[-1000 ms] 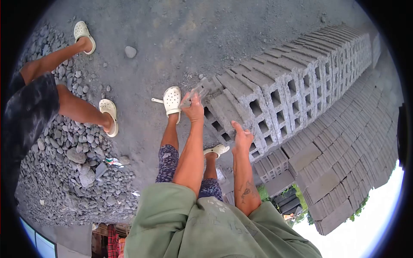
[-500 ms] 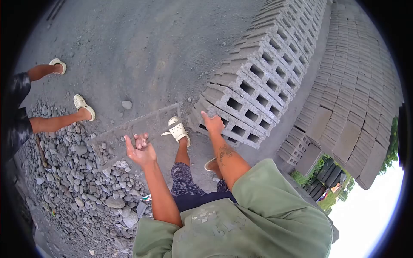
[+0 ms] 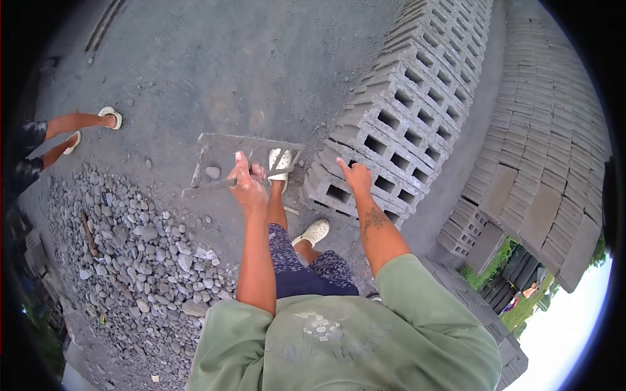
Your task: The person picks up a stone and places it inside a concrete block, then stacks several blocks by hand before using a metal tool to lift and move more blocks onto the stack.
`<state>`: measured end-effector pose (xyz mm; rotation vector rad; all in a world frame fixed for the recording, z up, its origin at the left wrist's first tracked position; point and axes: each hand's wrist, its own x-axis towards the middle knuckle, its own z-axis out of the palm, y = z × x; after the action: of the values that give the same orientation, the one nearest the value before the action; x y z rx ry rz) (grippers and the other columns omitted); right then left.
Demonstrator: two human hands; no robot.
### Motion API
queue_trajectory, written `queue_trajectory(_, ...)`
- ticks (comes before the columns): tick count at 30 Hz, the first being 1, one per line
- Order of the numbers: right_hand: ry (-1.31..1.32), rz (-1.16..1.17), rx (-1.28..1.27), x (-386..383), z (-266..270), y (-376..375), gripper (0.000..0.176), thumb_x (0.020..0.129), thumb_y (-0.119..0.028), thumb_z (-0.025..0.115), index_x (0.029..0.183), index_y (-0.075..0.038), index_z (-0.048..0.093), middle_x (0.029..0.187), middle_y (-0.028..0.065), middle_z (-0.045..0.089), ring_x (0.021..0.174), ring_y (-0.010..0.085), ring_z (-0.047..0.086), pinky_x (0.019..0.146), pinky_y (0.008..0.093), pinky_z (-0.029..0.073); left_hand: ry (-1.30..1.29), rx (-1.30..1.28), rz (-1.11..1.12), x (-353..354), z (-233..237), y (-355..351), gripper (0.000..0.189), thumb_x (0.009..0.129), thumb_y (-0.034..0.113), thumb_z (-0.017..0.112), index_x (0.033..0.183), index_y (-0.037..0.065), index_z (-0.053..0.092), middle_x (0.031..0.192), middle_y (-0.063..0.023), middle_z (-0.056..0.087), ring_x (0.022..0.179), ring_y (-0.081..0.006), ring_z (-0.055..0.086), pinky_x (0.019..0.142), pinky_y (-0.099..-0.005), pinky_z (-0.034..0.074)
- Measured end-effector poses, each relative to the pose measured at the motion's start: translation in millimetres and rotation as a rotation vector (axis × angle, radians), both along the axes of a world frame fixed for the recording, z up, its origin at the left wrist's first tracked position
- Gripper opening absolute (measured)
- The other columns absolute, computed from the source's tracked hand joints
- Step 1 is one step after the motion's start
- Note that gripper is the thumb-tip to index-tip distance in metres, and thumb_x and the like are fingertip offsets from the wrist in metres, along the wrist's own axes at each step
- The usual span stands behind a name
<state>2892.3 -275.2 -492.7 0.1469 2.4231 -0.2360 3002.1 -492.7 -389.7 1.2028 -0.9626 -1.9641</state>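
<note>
My left hand [image 3: 249,188] is closed around the near bar of a thin grey rectangular frame [image 3: 251,140], one digit pointing up and the other fingers curled. The ground, a stone and my left shoe [image 3: 280,163], a pale clog, show through the frame. My right hand [image 3: 357,177] is ahead of me on the right, with one digit stretched out and the others mostly hidden beneath. It overlaps the near end of a long stack of hollow concrete blocks [image 3: 385,124] in this view, with nothing seen in it.
Grey stones lie in a pile [image 3: 137,254] at my left. Another person's legs [image 3: 72,124] in pale clogs stand at the far left. More blocks form a long stack [image 3: 541,143] on the right. Dusty ground [image 3: 248,65] runs ahead, with long thin bars [image 3: 104,25] at its far left.
My left hand and the frame have moved up and right, the frame now over the loose stone. My right hand has shifted right and slightly up. My right foot shows more; the other person has stepped.
</note>
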Motion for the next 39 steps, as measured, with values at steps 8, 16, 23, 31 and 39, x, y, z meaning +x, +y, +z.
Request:
queue_trajectory(8,-0.032,-0.302,0.161,7,-61,-23,0.059,0.056,-0.05,0.071,0.07,0.006,0.061,0.078,0.0234,0.062,0.077,0.0358,0.06,0.07,0.0396,0.046,-0.291,0.231,-0.066,-103,-135,-6,0.026,0.08,0.014,0.054,0.059,0.005,0.043,0.051,-0.0009,0.038,0.047,-0.0112,0.038,0.043,-0.0266,0.031)
queue_trajectory(16,0.033,-0.444,0.159,14,-56,1,0.053,0.053,-0.039,0.076,0.069,0.009,0.059,0.065,0.0231,0.06,0.065,0.0333,0.061,0.064,0.0388,0.046,0.246,0.224,0.077,-119,-91,-98,0.023,0.078,0.021,0.049,0.06,0.011,0.037,0.05,0.0006,0.027,0.044,-0.0119,0.031,0.048,-0.0288,0.03)
queue_trajectory(23,0.033,-0.501,0.038,19,-34,12,0.046,0.057,-0.029,0.076,0.069,0.01,0.055,0.066,0.0176,0.061,0.061,0.0221,0.058,0.061,0.0346,0.045,-0.049,0.799,-0.22,-50,-295,58,0.023,0.078,0.027,0.053,0.066,0.011,0.041,0.05,-0.0006,0.035,0.048,-0.0155,0.039,0.053,-0.0314,0.035)
queue_trajectory(31,0.052,-0.619,-0.192,5,33,8,0.031,0.062,-0.018,0.075,0.067,0.004,0.053,0.066,0.0081,0.057,0.057,0.0127,0.048,0.052,0.0267,0.039,0.151,0.266,0.102,-94,-95,-88,0.034,0.077,0.029,0.045,0.049,0.013,0.034,0.045,0.0031,0.027,0.042,-0.01,0.022,0.048,-0.0259,0.024)
queue_trajectory(39,0.039,-0.591,-0.134,5,10,-5,0.041,0.059,-0.021,0.076,0.056,-0.006,0.038,0.058,-0.0016,0.038,0.054,0.0094,0.032,0.046,0.0263,0.029,-0.164,0.405,-0.113,-88,-177,15,0.02,0.079,0.013,0.053,0.06,0.007,0.047,0.048,-0.0023,0.037,0.041,-0.0136,0.036,0.042,-0.0301,0.031)
